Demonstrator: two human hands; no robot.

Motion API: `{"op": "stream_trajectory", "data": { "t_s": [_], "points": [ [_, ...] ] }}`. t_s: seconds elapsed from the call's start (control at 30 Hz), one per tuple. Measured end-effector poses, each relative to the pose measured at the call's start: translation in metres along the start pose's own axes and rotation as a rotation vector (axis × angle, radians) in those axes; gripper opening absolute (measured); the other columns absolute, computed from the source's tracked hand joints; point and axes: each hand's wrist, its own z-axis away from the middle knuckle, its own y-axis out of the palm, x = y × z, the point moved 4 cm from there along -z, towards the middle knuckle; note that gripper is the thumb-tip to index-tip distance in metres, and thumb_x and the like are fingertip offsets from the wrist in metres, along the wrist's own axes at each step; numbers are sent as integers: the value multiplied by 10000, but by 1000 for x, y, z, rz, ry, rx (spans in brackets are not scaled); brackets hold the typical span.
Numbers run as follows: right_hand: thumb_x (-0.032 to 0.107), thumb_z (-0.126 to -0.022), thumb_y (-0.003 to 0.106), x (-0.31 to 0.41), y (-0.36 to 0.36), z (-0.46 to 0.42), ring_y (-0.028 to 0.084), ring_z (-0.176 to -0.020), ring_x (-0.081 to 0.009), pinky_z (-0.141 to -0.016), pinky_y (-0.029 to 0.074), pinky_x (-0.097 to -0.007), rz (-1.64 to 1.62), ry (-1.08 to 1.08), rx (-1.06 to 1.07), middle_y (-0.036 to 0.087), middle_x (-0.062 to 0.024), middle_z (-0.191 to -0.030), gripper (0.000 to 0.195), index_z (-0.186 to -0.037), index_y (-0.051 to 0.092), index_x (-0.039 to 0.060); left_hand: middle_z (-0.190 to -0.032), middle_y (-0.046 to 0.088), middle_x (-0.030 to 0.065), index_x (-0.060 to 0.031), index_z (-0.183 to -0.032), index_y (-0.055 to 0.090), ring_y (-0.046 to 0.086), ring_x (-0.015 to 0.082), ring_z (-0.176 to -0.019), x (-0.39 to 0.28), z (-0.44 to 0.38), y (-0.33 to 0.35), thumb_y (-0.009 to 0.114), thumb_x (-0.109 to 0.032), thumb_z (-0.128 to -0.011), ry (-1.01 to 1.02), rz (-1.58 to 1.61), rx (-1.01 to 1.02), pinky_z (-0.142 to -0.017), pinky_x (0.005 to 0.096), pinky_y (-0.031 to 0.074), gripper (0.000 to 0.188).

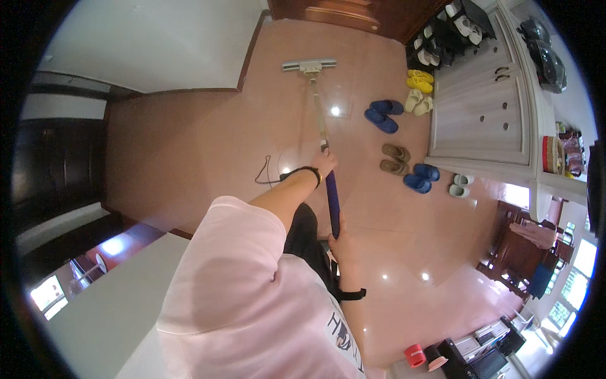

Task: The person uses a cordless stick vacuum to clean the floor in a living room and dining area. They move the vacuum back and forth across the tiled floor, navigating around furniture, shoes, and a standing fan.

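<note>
A sponge mop with a long pole (319, 113) slants across the tiled floor (199, 142), its wide pale head (310, 66) resting on the tiles ahead of me. My left hand (325, 163) is wrapped around the pole just below a grey joint. Lower down, my right hand (340, 241) grips the end of the dark blue handle sleeve (333, 199). Each wrist wears a dark band. Beside my left forearm a thin dark cord (266, 170) forms a loop; whether it hangs or lies on the floor I cannot tell.
Blue slippers (381, 121), brown slippers (395, 158) and yellow clogs (420, 81) lie along a white cabinet (483, 104) on the right. A brown wooden door (341, 16) closes the far end. A white wall corner (239, 87) juts in at left. Wooden furniture (521, 246) stands at right.
</note>
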Motion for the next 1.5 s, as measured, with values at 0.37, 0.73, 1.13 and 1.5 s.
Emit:
{"op": "stream_trajectory", "data": {
  "t_s": [0.37,0.73,1.13,1.5],
  "points": [
    [149,-815,585,-108,-23,124,619,-822,-434,-704,495,-509,125,-99,-32,627,-278,-858,685,-1439,307,205,-1418,387,103,-206,-1218,544,362,328,-1299,-116,75,40,585,-98,-802,-86,-41,79,-1000,506,368,431],
    [39,-774,633,-390,-22,490,644,-798,-325,-713,501,-383,-169,186,-35,651,-198,-945,650,-1381,416,122,-738,648,82,-62,-806,684,615,245,-701,-522,265,224,759,-266,-709,998,-21,1006,-652,438,488,238],
    [81,-776,631,-477,-69,636,594,-573,-259,-544,469,-379,-204,778,-89,617,-162,-732,554,-1309,525,186,-694,668,109,-55,-701,687,640,271,-658,-630,351,154,602,-196,-678,976,146,847,-625,403,512,166],
    [19,-762,676,-246,-52,377,480,-552,-52,-486,418,-229,-455,156,130,552,12,-729,540,-1284,550,73,-730,657,182,-14,-770,695,639,334,-691,-297,240,115,723,-290,-652,795,176,590,-618,422,505,301]
  ]
}}
